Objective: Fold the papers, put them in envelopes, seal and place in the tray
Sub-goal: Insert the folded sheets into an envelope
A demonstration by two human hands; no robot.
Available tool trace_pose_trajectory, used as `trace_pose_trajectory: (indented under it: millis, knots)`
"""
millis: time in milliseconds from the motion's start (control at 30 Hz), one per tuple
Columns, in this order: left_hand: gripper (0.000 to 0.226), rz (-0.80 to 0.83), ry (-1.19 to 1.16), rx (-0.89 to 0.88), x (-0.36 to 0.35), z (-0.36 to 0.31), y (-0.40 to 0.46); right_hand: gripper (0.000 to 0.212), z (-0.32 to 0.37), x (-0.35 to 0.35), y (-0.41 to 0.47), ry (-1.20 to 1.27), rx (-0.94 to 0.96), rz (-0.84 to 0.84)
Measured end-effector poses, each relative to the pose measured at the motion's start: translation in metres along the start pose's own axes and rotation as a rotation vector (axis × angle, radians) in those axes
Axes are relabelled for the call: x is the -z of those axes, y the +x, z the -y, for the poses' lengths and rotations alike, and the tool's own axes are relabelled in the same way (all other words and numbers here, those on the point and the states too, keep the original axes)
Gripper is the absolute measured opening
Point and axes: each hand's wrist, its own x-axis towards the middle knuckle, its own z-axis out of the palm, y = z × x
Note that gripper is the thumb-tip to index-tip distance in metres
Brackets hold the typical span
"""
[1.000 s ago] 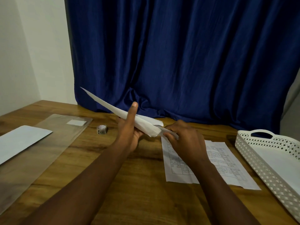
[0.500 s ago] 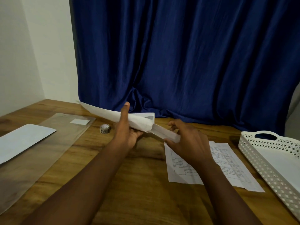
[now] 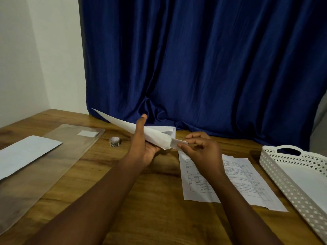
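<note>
My left hand (image 3: 143, 145) grips a white envelope (image 3: 123, 124) held up over the table, its long end pointing back and left. A folded paper (image 3: 178, 143) sticks out of the envelope's near mouth, and my right hand (image 3: 203, 151) pinches that paper's end between thumb and fingers. Under my right wrist a printed sheet (image 3: 235, 181) lies flat on the wooden table. The white perforated tray (image 3: 286, 175) stands at the right edge with a white envelope inside it.
A clear plastic sleeve (image 3: 40, 167) lies on the left of the table with another white envelope (image 3: 23, 154) on it. A small roll of tape (image 3: 115, 141) stands near the sleeve's far corner. A blue curtain hangs behind the table.
The folded paper has gone further into the envelope's mouth, leaving less of it showing. Both hands have stayed in about the same place above the table.
</note>
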Motion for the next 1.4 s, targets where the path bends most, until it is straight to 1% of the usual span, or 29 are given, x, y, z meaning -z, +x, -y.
trace_pose_trajectory:
  millis: [100, 200, 300, 367, 467, 533, 567, 600, 667, 700, 733, 767, 800, 867, 900, 967, 1000, 1033, 1067, 1133, 1167, 1200, 1233, 1267, 1333, 1367, 1400]
  knots:
    - [0.077, 0.065, 0.002, 0.082, -0.006, 0.020, -0.009, 0.016, -0.004, -0.008, -0.003, -0.001, 0.028, -0.008]
    - [0.077, 0.116, -0.039, 0.141, -0.007, 0.030, -0.009, 0.022, -0.007, -0.011, -0.003, -0.030, 0.069, -0.070]
    - [0.077, 0.124, -0.070, 0.115, -0.007, 0.026, -0.007, 0.027, -0.005, -0.008, -0.002, -0.068, 0.091, -0.068]
    - [0.078, 0.123, -0.085, 0.094, -0.005, 0.020, -0.007, 0.022, -0.003, -0.007, -0.003, -0.061, 0.085, -0.059]
    - [0.089, 0.122, -0.059, 0.099, -0.004, 0.020, -0.007, 0.015, -0.003, -0.009, -0.005, -0.037, 0.076, -0.059]
    - [0.094, 0.140, -0.038, 0.127, -0.005, 0.027, -0.008, 0.017, -0.006, -0.011, -0.005, -0.046, 0.097, -0.061]
    - [0.097, 0.162, -0.031, 0.144, -0.005, 0.032, -0.009, 0.021, -0.009, -0.013, -0.004, -0.053, 0.108, -0.060]
    - [0.101, 0.186, -0.025, 0.159, -0.004, 0.036, -0.009, 0.030, -0.011, -0.015, -0.003, -0.058, 0.119, -0.053]
    - [0.114, 0.226, -0.008, 0.187, -0.004, 0.042, -0.011, 0.055, -0.015, -0.019, -0.002, -0.032, 0.126, -0.029]
    - [0.118, 0.238, -0.006, 0.197, -0.003, 0.044, -0.011, 0.067, -0.016, -0.021, -0.001, 0.000, 0.113, -0.016]
    - [0.118, 0.248, -0.008, 0.200, -0.003, 0.044, -0.011, 0.074, -0.016, -0.022, 0.000, 0.024, 0.093, -0.008]
    - [0.116, 0.260, -0.013, 0.201, -0.003, 0.044, -0.010, 0.074, -0.017, -0.022, 0.000, 0.024, 0.086, -0.006]
    - [0.113, 0.269, -0.018, 0.197, -0.003, 0.043, -0.009, 0.067, -0.017, -0.021, 0.001, -0.002, 0.104, -0.014]
    - [0.102, 0.287, -0.041, 0.185, -0.003, 0.038, -0.007, 0.047, -0.014, -0.018, -0.001, -0.035, 0.159, -0.029]
    - [0.097, 0.289, -0.053, 0.177, -0.002, 0.034, -0.005, 0.036, -0.010, -0.015, -0.003, -0.002, 0.174, -0.045]
    - [0.096, 0.277, -0.062, 0.158, 0.000, 0.026, -0.002, 0.018, -0.001, -0.011, -0.006, 0.103, 0.181, -0.119]
    - [0.098, 0.252, -0.059, 0.139, 0.002, 0.022, 0.000, 0.024, 0.002, -0.008, -0.007, 0.160, 0.169, -0.149]
    - [0.098, 0.222, -0.046, 0.119, 0.002, 0.020, 0.001, 0.040, 0.004, -0.005, -0.008, 0.218, 0.150, -0.147]
    - [0.097, 0.195, -0.023, 0.100, 0.003, 0.018, 0.000, 0.061, 0.005, -0.003, -0.009, 0.256, 0.139, -0.112]
    - [0.093, 0.161, 0.049, 0.086, 0.004, 0.019, -0.002, 0.103, 0.008, -0.002, -0.009, 0.224, 0.141, 0.008]
    - [0.096, 0.158, 0.085, 0.091, 0.003, 0.020, -0.004, 0.113, 0.008, -0.004, -0.010, 0.168, 0.139, 0.066]
    - [0.103, 0.169, 0.115, 0.096, 0.003, 0.023, -0.005, 0.115, 0.009, -0.007, -0.010, 0.102, 0.134, 0.103]
    - [0.112, 0.190, 0.138, 0.098, 0.003, 0.025, -0.006, 0.107, 0.010, -0.009, -0.011, 0.038, 0.134, 0.116]
    - [0.118, 0.208, 0.156, 0.101, 0.003, 0.027, -0.006, 0.091, 0.008, -0.011, -0.011, -0.001, 0.143, 0.106]
    - [0.124, 0.219, 0.180, 0.093, 0.004, 0.031, -0.005, 0.041, 0.003, -0.011, -0.010, 0.021, 0.174, 0.042]
    - [0.126, 0.217, 0.200, 0.083, 0.004, 0.033, -0.005, 0.024, 0.003, -0.009, -0.010, 0.075, 0.171, 0.013]
    - [0.126, 0.220, 0.219, 0.072, 0.002, 0.034, -0.008, 0.019, 0.003, -0.007, -0.009, 0.140, 0.143, -0.022]
